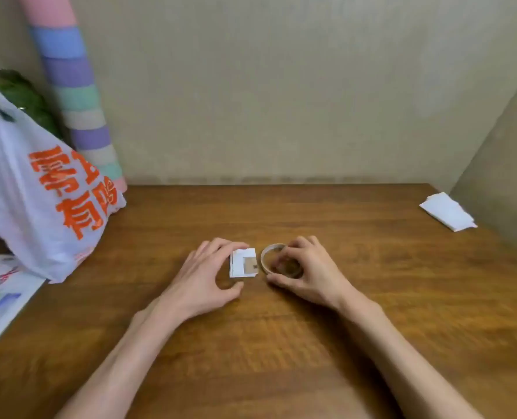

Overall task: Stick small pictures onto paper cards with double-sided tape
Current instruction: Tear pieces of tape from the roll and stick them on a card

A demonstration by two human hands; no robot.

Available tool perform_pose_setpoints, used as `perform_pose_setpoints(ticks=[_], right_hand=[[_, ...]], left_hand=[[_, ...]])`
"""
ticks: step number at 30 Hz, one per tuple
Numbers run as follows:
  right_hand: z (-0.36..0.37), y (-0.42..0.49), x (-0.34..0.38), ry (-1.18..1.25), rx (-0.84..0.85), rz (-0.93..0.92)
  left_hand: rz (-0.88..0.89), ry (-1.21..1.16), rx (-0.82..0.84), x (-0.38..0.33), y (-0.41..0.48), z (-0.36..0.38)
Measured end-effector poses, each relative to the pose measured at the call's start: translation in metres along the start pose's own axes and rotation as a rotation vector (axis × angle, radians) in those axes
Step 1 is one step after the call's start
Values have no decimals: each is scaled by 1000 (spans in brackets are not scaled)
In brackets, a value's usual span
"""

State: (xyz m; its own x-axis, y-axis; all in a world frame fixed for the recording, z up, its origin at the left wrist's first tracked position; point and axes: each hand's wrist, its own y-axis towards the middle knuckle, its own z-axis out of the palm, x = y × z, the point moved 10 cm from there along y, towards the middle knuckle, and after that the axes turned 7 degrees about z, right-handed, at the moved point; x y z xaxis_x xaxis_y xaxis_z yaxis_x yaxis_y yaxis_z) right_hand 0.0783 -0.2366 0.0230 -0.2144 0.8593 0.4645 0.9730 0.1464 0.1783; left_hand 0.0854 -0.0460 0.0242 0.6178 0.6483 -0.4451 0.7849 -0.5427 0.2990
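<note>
Tape step under way.
Left hand (202, 275), fingers loose, steadies the cards (242, 264); right hand (307, 267) curls round the tape roll (265, 257). Next, probably: pull a short strip free.

- The wooden bench (281, 343) was warm brown with darker grain streaks.
- The thin plastic bag (18, 189) was white, printed with large orange characters.
- The tall striped roll (72, 83) was banded pink, blue, purple, mint green and beige.
- The small stack of paper cards (239, 264) was white; the little picture (250, 265) on top was tan.
- The thin ring of tape (266, 252) was pale cream.
- The folded paper (447, 211) was white.
- The wall (281, 86) was dull beige.
</note>
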Motion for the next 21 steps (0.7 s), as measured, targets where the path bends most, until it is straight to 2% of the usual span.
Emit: perform_pose_setpoints(ticks=[3,9,12,16,19,21], right_hand=[[-3,-5,12,-76,-63,-33],[-16,-11,10,-22,-193,-11],[-27,-7,11,128,-169,-44],[-40,2,19,432,-33,-83],[-45,10,24,575,12,-62],[-46,13,23,693,23,-36]], left_hand=[[-61,55,-11,2,-5,-10],[-214,-14,-23,7,8,2],[-60,-17,-144,-13,20,-9],[127,-118,-152,-39,36,-20],[155,-157,-198,-39,42,-30],[105,-291,-225,-31,43,-34]])
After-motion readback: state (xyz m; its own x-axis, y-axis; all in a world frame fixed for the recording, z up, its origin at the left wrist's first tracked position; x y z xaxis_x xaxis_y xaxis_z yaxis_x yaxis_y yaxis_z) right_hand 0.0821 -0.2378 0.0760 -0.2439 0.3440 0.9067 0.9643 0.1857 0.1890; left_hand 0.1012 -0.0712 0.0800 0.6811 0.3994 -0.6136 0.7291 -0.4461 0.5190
